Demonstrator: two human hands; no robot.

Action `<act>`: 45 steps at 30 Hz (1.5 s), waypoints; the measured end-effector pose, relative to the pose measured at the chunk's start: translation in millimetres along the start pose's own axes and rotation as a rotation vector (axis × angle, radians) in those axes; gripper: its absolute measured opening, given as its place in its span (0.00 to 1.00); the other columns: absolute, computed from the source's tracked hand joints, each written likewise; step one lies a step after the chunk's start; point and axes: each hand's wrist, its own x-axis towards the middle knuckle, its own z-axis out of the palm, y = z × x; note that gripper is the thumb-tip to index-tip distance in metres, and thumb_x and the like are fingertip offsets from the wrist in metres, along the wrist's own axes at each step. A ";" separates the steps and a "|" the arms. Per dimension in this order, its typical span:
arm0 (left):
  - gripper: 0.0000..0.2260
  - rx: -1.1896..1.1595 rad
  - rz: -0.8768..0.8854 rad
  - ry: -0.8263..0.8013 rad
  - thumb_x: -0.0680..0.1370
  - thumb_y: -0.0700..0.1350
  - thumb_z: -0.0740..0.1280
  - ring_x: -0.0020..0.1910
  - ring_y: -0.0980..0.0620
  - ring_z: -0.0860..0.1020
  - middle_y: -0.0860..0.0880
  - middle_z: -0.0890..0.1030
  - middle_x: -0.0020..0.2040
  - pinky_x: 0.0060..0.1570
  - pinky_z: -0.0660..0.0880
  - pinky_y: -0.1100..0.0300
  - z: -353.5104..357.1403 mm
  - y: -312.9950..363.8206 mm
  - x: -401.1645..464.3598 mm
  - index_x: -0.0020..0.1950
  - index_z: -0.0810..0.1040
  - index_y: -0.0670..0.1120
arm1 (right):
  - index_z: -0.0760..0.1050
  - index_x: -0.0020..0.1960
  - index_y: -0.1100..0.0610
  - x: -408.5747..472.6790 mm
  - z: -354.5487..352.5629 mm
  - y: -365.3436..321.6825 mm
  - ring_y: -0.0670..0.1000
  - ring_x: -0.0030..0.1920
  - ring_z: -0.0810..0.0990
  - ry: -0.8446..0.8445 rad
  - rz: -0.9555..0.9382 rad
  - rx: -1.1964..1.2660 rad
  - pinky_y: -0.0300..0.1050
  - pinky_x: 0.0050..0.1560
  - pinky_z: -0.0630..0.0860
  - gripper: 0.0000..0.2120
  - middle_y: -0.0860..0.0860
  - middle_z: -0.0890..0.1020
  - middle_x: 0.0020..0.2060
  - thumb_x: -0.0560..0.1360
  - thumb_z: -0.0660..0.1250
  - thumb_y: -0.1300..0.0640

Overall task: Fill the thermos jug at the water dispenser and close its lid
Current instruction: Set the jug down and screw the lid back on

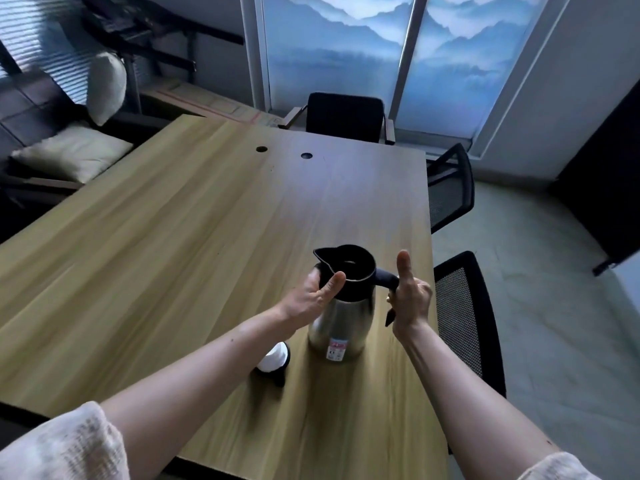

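A steel thermos jug (341,320) with a black collar and spout stands upright near the right edge of the wooden table (173,254). Its mouth is uncovered. My left hand (311,296) grips the jug's shoulder just under the collar, thumb on the rim side. My right hand (410,299) is wrapped around the black handle with the thumb pointing up. The jug's lid (275,358), white inside with a black rim, lies on the table left of the jug's base, partly hidden by my left forearm. No water dispenser is in view.
Three black chairs surround the table: one at the far end (346,116) and two along the right side (450,188) (467,323). A sofa with cushions (69,154) sits to the left. Two cable holes (262,148) mark the tabletop. Tiled floor lies to the right.
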 end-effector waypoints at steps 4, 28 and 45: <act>0.24 0.026 0.021 -0.081 0.78 0.51 0.62 0.65 0.58 0.72 0.48 0.74 0.67 0.61 0.68 0.71 -7.2 -3.3 -2.4 0.71 0.65 0.42 | 0.76 0.38 0.69 -5.4 0.0 1.2 0.46 0.21 0.63 0.012 -0.011 -0.034 0.40 0.26 0.62 0.43 0.52 0.66 0.24 0.60 0.66 0.24; 0.28 0.704 -0.289 0.071 0.62 0.49 0.80 0.51 0.51 0.76 0.50 0.78 0.52 0.50 0.70 0.61 -82.6 -122.0 -42.2 0.60 0.77 0.50 | 0.80 0.54 0.61 -90.0 -14.0 96.2 0.56 0.49 0.83 -0.265 0.597 -0.452 0.50 0.50 0.78 0.25 0.56 0.86 0.48 0.80 0.58 0.39; 0.29 0.488 -0.007 0.088 0.52 0.55 0.78 0.46 0.52 0.82 0.45 0.84 0.47 0.49 0.79 0.51 -116.8 50.1 -59.4 0.51 0.82 0.47 | 0.74 0.68 0.65 -98.2 99.7 -4.7 0.63 0.59 0.79 -0.740 0.834 0.283 0.56 0.62 0.77 0.32 0.64 0.80 0.58 0.79 0.60 0.38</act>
